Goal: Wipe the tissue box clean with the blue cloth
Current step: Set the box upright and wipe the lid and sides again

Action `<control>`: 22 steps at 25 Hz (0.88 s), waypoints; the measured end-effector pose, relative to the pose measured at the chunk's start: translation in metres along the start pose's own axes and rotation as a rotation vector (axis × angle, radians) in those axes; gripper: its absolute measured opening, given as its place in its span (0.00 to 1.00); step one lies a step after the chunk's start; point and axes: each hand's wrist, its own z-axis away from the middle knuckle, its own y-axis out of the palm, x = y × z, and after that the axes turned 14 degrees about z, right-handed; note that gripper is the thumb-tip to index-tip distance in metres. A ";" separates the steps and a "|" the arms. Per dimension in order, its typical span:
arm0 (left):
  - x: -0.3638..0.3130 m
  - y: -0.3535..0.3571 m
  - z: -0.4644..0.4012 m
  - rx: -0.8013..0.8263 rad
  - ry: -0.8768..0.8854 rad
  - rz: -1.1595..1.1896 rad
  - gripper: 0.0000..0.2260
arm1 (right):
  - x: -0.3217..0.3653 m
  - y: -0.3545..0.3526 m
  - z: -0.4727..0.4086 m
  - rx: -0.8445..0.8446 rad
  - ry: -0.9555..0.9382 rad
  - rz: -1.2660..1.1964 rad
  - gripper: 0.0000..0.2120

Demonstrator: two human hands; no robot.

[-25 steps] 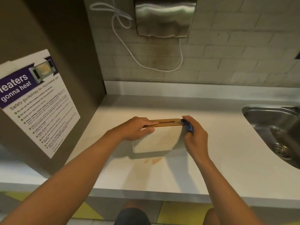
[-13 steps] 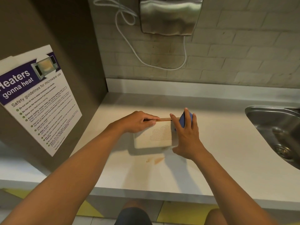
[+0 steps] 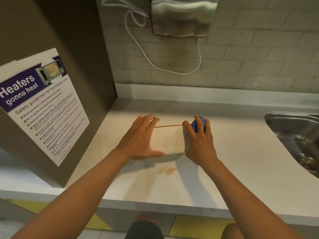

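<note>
Tissue box: a cream tissue box (image 3: 168,140) with a thin wooden lid edge along its far side and a cloud of small dots on the near face; it sits on the white counter (image 3: 233,161), well left of the sink, and seems tipped slightly, its near right corner casting a shadow.
Left hand: the left hand (image 3: 139,140) lies spread over the box's left end, fingers fairly straight over the top and thumb along the lower front edge, steadying it rather than clenching it.
Right hand: the right hand (image 3: 200,142) grips the blue cloth (image 3: 199,125), bunched under the curled fingers, and presses it to the box's right end.
Step in hand: I judge this to be mid-wipe, working the right end and its top corner.
Next move: it likely calls for drawing the cloth along the remaining faces while the other hand keeps the light box from sliding; the front and top look not yet covered.
Stain: a brownish smear (image 3: 168,170) marks the counter just in front of the box.
Writing: the poster (image 3: 39,104) on the brown panel at left reads "Heaters gonna heat" and "Safety guidelines for microwave use"; the bulleted lines below are too small to read.
Brands: none visible on the box or cloth.
Surroundings: a steel sink (image 3: 296,135) at right, a steel wall unit (image 3: 183,16) above with a white cord (image 3: 155,62) looping down.
</note>
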 end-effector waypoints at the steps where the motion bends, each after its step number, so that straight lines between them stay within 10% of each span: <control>1: 0.004 0.008 0.009 -0.016 -0.004 -0.032 0.51 | 0.001 -0.001 -0.002 0.015 -0.007 -0.002 0.45; 9: 0.023 0.019 0.013 -0.072 -0.076 0.188 0.48 | -0.012 -0.003 0.010 0.020 -0.090 -0.460 0.59; 16: 0.027 0.023 0.007 -0.111 -0.090 0.246 0.46 | 0.032 0.017 0.024 -0.209 -0.018 -0.221 0.32; 22: 0.026 0.028 0.007 -0.137 -0.096 0.286 0.47 | 0.082 0.017 0.017 -0.158 -0.053 -0.158 0.29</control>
